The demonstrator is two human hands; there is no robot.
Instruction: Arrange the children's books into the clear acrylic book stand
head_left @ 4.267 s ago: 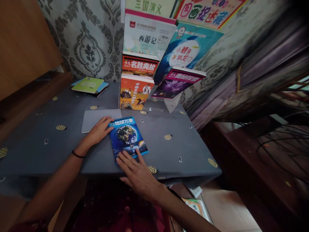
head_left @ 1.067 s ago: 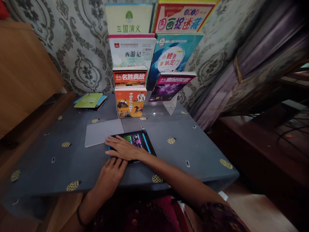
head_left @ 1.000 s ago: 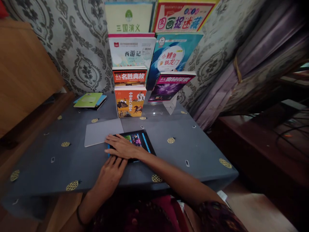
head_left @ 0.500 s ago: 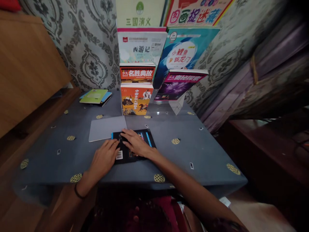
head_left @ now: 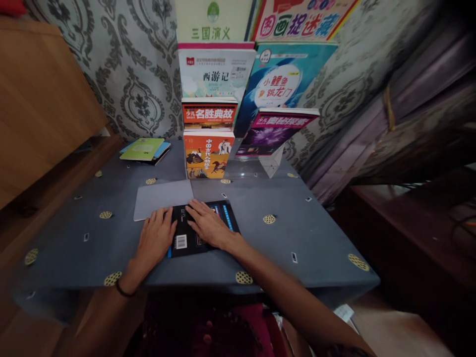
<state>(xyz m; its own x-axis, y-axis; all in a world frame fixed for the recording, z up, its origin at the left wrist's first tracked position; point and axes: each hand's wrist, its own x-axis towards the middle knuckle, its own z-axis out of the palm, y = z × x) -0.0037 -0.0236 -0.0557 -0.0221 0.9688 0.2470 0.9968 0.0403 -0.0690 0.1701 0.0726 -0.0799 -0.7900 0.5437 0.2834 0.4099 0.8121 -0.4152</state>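
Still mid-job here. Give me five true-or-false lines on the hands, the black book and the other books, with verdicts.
1. The right hand lies on the black book. True.
2. The left hand is raised high above the book. False: it is down at the book's left edge.
3. A barcode shows on the black book. True.
4. The orange book lies flat. False: it stands with its cover facing the camera.
5. The green book tops a small pile. True.
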